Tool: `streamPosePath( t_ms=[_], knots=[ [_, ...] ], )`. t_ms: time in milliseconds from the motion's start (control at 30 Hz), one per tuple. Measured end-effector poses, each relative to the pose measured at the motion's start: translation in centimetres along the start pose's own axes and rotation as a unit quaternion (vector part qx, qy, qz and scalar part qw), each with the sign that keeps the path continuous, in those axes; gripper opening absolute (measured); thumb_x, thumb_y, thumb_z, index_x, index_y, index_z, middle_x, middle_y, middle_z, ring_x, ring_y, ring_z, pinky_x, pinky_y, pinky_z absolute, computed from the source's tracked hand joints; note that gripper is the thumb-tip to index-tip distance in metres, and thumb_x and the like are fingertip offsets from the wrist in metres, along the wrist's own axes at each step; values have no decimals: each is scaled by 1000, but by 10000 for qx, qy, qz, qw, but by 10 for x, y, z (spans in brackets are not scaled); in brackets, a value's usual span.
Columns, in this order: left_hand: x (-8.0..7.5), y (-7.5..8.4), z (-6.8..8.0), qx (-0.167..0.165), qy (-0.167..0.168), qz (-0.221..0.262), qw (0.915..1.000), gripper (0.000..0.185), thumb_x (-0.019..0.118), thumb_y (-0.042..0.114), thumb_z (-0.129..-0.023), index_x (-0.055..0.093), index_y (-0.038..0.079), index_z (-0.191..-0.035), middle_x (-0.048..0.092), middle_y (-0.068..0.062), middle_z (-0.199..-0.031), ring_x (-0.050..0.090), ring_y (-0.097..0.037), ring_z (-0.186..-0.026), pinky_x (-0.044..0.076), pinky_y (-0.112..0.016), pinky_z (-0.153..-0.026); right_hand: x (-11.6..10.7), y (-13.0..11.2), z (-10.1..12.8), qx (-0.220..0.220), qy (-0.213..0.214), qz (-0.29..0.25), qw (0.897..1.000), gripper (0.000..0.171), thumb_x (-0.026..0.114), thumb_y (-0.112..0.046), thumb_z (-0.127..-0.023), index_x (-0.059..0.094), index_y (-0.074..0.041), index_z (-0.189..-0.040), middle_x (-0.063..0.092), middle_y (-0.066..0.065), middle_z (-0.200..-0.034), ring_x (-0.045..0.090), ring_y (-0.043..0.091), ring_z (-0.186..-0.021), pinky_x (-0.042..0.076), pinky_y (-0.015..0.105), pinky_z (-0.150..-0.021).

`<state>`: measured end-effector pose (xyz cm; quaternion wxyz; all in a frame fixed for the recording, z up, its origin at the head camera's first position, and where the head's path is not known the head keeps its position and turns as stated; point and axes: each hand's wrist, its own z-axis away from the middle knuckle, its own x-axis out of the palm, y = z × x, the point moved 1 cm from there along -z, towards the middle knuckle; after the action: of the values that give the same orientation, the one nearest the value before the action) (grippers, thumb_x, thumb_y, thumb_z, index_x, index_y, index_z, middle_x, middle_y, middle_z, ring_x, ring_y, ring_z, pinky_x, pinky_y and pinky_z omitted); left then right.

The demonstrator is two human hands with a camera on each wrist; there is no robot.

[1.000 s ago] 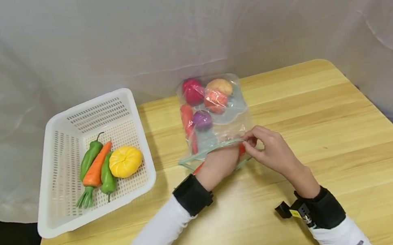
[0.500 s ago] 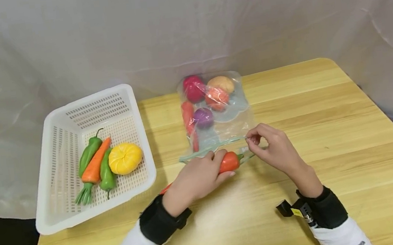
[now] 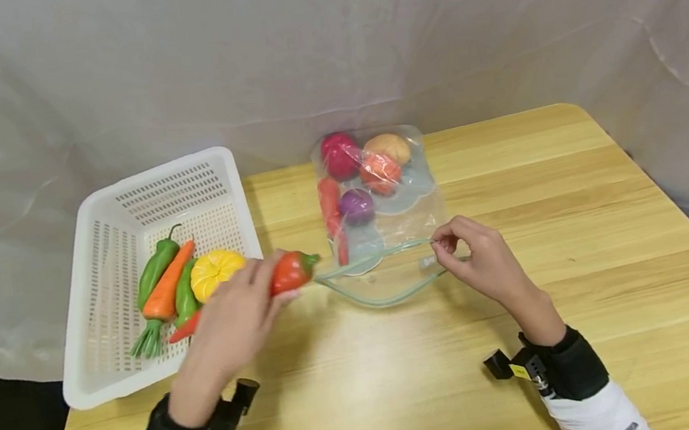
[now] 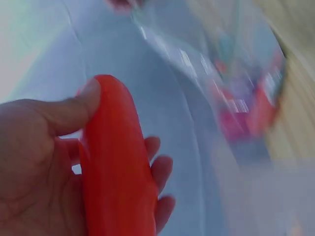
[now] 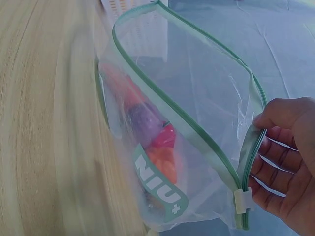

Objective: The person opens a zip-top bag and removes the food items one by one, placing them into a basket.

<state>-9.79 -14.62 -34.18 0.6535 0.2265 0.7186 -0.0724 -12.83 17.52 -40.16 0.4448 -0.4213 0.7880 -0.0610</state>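
My left hand grips a long red pepper with a green stem, held above the table beside the near right corner of the white basket. In the left wrist view my thumb and fingers curl round the red pepper. My right hand pinches the top edge of a clear zip bag whose mouth gapes toward me. In the right wrist view that hand holds the green-edged bag beside its slider. Red, tan, orange and purple toy produce lies inside.
The basket holds two green peppers, a carrot and a yellow pumpkin. It overhangs the left edge of the wooden table. A white cloth backdrop hangs right behind the table.
My left hand drew the red pepper out of the bag's mouth and carried it left to the basket's edge. The right hand stayed pinched on the bag's rim.
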Motion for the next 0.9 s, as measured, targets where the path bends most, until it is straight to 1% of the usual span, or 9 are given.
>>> streamPosePath(
  t_ms=[67,167,233,433,533,633,733,833,900],
  knots=[
    [-1,-19,4,-403,26,-35,9992,53,57,35,-91,43,7,-134,59,-20,-112,59,-36,-96,48,-52,-79,0,0,0,-15,7,19,10000,12,67,4,-75,63,-4,-83,61,4,-73,54,9,-66,38,5,-63],
    [2,-43,9,-898,-43,-182,9958,54,61,27,-89,41,3,-134,55,-25,-116,54,-42,-103,42,-57,-79,0,0,-1,-35,4,27,10000,12,67,4,-75,63,-4,-83,61,3,-74,54,9,-67,38,6,-64],
    [5,-55,11,-1116,-139,-246,9933,55,62,22,-88,40,1,-134,54,-28,-115,53,-44,-104,40,-58,-76,1,-1,-1,-44,-9,15,10000,12,67,4,-75,63,-4,-83,61,4,-74,54,9,-67,38,6,-64],
    [22,-75,12,-1483,-594,-200,9870,53,61,15,-88,40,-2,-134,51,-32,-120,51,-49,-106,42,-63,-75,1,-2,-1,-50,-69,-90,9999,12,66,5,-75,63,-3,-84,61,4,-75,54,9,-68,39,6,-64],
    [30,-78,13,-1515,-577,-146,9867,54,60,15,-89,40,-4,-135,53,-33,-119,54,-50,-99,47,-60,-71,1,-2,-1,-29,-94,-118,9999,11,65,5,-75,63,-2,-84,61,4,-75,54,9,-68,39,6,-65],
    [33,-77,14,-1476,-168,-83,9889,58,62,15,-88,40,-4,-137,57,-32,-117,57,-47,-87,50,-48,-58,0,-3,0,-15,-99,-112,9999,10,65,4,-76,63,-2,-84,61,4,-75,55,9,-68,40,6,-64],
    [35,-73,14,-1392,354,-116,9896,57,63,9,-85,42,-3,-137,57,-30,-121,58,-46,-84,48,-44,-52,-1,-3,0,-8,-65,-72,10000,12,66,5,-75,63,-3,-83,61,4,-75,54,9,-67,40,6,-64],
    [38,-68,14,-1284,1053,-237,9858,47,63,1,-82,54,0,-129,58,-26,-123,59,-45,-92,49,-45,-54,-1,-3,0,-22,-53,-60,10000,12,66,5,-74,63,-3,-83,61,4,-74,54,9,-67,39,6,-64],
    [40,-63,13,-1161,1577,-279,9802,41,60,-6,-80,62,1,-120,61,-22,-121,60,-43,-94,46,-43,-50,-1,-3,0,-30,-43,-77,10000,13,66,6,-74,63,-3,-83,61,4,-74,54,9,-67,39,5,-64]
  ],
)
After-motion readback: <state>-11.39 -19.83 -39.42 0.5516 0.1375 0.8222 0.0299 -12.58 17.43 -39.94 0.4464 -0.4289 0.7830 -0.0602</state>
